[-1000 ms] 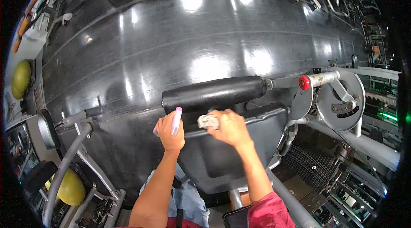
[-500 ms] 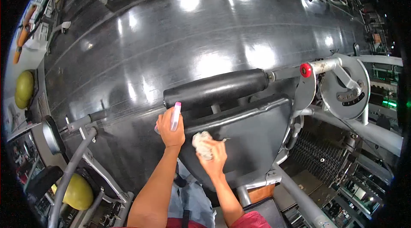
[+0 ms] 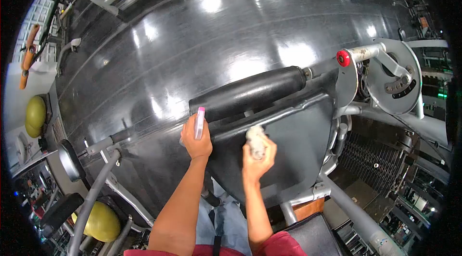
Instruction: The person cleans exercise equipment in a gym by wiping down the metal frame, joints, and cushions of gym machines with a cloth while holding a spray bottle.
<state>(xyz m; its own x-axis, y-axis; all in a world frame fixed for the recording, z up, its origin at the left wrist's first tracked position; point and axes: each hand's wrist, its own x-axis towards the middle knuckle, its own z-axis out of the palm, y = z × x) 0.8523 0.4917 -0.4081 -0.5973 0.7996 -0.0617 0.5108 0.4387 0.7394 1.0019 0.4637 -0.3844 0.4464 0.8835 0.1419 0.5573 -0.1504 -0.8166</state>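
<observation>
My left hand (image 3: 196, 137) is wrapped round what looks like a spray bottle (image 3: 199, 124), whitish with a pink tip; my fingers hide most of it. It is near the left end of a black padded roller (image 3: 248, 91). My right hand (image 3: 259, 159) grips a crumpled whitish cloth (image 3: 257, 140) with dark marks. The cloth is against the broad black padded seat (image 3: 298, 145) of a gym machine, just below its raised far edge.
At the right are a grey slotted disc (image 3: 393, 80) and a handle with a red end cap (image 3: 343, 58). Grey metal tubes (image 3: 94, 198) and a yellow-green ball (image 3: 102, 222) stand at the lower left. Shiny black flooring (image 3: 192, 44) lies beyond the roller.
My right hand has slid the cloth to the right and slightly away from me over the seat. My left hand keeps its grip; the whole view has shifted a little.
</observation>
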